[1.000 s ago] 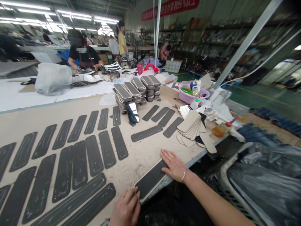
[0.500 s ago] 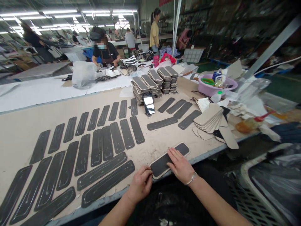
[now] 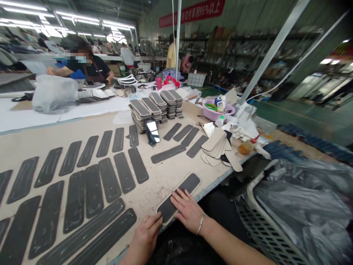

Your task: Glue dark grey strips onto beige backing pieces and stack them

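Right hand (image 3: 189, 213): flat on the dark panel (image 3: 190, 184), fingers lightly spread, gripping nothing.
Left hand (image 3: 146, 232): half-curled; whether pinching, I can't tell.
Panel: under right fingers, against left fingertips.
Pressure: I'd spread it evenly, steadying the left end.

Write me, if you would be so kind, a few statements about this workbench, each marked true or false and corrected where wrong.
1. The right hand rests on the pale-edged dark panel. True.
2. The left hand is well away from that panel. False: its fingertips are at the panel's nearer end.
3. A bracelet is worn on the right wrist. True.
4. The phone lies flat on its back. False: it is propped up at the stacked panels.
5. The purple basin is left of those stacks. False: it is to their right.
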{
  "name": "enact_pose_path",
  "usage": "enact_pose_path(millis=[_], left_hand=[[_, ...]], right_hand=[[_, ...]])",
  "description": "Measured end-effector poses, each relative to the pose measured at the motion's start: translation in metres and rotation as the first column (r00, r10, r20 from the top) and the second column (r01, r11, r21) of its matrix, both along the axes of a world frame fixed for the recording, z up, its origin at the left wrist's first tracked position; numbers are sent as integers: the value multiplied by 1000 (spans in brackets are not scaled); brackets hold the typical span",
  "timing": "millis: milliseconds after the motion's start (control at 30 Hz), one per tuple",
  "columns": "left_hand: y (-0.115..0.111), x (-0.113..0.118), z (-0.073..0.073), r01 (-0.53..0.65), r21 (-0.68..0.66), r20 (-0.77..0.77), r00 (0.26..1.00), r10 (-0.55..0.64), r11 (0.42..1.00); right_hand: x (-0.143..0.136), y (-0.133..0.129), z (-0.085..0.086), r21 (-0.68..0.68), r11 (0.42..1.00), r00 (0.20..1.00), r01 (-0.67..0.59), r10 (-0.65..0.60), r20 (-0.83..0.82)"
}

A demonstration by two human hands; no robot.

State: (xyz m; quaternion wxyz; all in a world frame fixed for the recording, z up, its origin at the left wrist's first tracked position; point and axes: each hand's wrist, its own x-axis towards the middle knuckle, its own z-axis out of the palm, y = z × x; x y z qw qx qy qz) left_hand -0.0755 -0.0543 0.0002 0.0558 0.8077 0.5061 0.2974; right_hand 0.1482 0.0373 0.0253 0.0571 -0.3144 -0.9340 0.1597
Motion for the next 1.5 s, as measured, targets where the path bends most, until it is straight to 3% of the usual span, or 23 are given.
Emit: enact_pose_path(millis=[367, 600, 833, 1000, 1100, 1200, 1333, 1500], left_hand=[[1, -4, -9, 36, -8, -56, 998, -37, 999], [3, 1, 6, 45, -1, -51, 998, -45, 999], [3, 5, 11, 9, 17, -73, 997, -8, 1000], [7, 3, 1, -2, 120, -22, 1000, 5, 993], [6, 5, 4, -17, 83, 6, 1000, 17, 996], [2, 11, 11, -52, 13, 52, 997, 51, 999], [1, 17, 15, -102, -46, 114, 988, 107, 994], [8, 6, 6, -107, -74, 149, 982, 117, 991]], right_hand=[[-1, 2, 5, -89, 996, 1000, 18, -19, -12], [3, 5, 13, -152, 988, 997, 19, -30, -68], [29, 36, 0, -15, 945, 945, 326, -326, 16], [35, 48, -2, -29, 942, 941, 333, -330, 71], [34, 49, -3, -46, 943, 943, 331, -329, 48], [37, 55, -9, -38, 905, 906, 423, -424, -14], [45, 70, -12, 7, 790, 787, 614, -611, -80], [48, 80, -4, 20, 759, 759, 651, -650, -49]])
